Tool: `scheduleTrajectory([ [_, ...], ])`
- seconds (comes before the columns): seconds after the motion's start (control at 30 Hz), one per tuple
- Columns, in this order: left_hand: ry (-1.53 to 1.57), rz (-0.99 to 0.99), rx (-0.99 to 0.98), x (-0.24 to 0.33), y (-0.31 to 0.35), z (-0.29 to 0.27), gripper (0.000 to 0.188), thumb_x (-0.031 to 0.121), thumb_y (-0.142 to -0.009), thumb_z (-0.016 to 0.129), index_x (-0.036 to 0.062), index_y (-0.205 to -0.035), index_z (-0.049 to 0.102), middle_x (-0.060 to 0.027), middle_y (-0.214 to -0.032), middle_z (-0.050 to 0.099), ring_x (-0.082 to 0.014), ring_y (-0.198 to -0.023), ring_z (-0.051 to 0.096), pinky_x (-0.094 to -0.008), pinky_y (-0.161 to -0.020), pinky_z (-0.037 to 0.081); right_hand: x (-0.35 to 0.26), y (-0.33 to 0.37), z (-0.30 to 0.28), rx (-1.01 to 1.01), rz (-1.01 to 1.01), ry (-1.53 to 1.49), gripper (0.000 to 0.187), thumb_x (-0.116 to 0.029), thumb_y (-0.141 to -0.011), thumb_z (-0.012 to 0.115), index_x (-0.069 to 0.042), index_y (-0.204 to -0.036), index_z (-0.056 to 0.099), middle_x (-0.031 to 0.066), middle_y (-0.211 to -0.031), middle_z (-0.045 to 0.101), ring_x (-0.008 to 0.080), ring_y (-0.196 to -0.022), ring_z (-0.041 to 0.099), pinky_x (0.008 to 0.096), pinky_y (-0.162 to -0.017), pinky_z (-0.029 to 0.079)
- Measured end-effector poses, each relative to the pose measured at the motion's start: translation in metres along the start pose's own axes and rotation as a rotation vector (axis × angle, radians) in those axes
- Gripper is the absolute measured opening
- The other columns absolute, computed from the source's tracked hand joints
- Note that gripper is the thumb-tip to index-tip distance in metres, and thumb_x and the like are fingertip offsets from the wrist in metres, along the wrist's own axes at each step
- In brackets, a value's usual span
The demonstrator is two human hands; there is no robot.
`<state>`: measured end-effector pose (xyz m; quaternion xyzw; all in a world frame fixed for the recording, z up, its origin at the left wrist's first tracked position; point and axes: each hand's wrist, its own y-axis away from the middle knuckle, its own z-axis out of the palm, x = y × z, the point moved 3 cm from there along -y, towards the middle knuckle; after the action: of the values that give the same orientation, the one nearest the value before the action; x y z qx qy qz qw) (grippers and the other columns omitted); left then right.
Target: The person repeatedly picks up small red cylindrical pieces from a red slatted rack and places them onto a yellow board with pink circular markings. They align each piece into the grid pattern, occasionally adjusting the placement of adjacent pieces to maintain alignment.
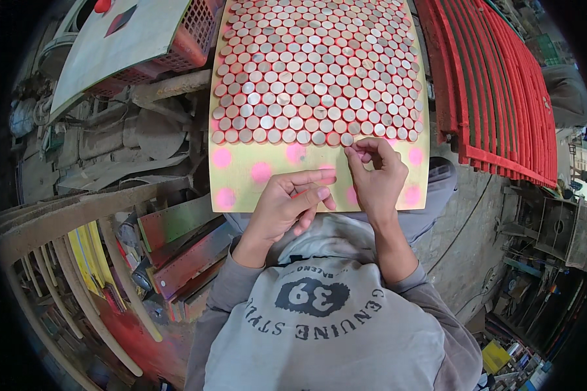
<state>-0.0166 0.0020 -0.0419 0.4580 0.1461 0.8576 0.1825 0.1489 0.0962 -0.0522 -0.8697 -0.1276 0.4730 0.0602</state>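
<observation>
Small round discs [295, 93], pale on top with red edges, lie in tight staggered rows over most of a pale yellow board [241, 180]. Bare board with pink spots shows along the near side. My right hand [379, 179] is bent over the lowest row, its thumb and fingertips closed at a disc [347, 139] on the row's edge. My left hand [290, 203] hovers over the bare strip, index finger stretched out and the others loosely curled. Its fingertips look pink. Its palm is partly hidden, and I make out no object in it.
To the right stands a red slatted rack [496, 91]. At upper left, a whitish panel [127, 49] rests on a red plastic crate [192, 32]. A wooden frame [65, 218] and coloured boards [182, 228] are at lower left. A thin cable [462, 225] crosses the floor.
</observation>
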Motion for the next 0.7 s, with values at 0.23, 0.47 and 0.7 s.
scheduleTrajectory([
  [0.23,-0.025,-0.022,-0.175,-0.006,-0.001,0.001,0.042,0.032,-0.104,0.061,-0.0034,-0.126,0.066,-0.0100,-0.077,0.071,-0.0008,-0.038,0.042,-0.0175,-0.035,0.032,-0.031,0.004,-0.024,-0.343,0.017,-0.253,0.031,-0.002,-0.078,0.082,-0.002,-0.107,0.071,0.0097,-0.103,0.070,0.0166,-0.079,0.063,0.0288,-0.075,0.053],
  [0.47,0.023,0.079,-0.208,0.001,0.001,0.020,0.056,0.035,-0.103,0.064,0.0007,-0.143,0.043,-0.0130,-0.099,0.071,-0.0039,-0.044,0.049,-0.0186,-0.036,0.040,-0.065,0.009,-0.040,-0.579,-0.418,-0.066,0.048,-0.012,-0.070,0.087,-0.008,-0.115,0.073,0.0080,-0.133,0.058,0.0270,-0.112,0.054,0.0422,-0.097,0.040],
  [0.7,0.027,0.063,-0.219,0.009,-0.002,0.016,0.052,0.024,-0.102,0.066,0.0009,-0.141,0.041,-0.0137,-0.105,0.068,-0.0094,-0.057,0.060,-0.0221,-0.047,0.050,-0.054,0.014,-0.039,-0.512,-0.355,-0.228,0.044,-0.011,-0.068,0.088,-0.008,-0.110,0.075,0.0052,-0.106,0.070,0.0242,-0.095,0.062,0.0403,-0.091,0.043],
])
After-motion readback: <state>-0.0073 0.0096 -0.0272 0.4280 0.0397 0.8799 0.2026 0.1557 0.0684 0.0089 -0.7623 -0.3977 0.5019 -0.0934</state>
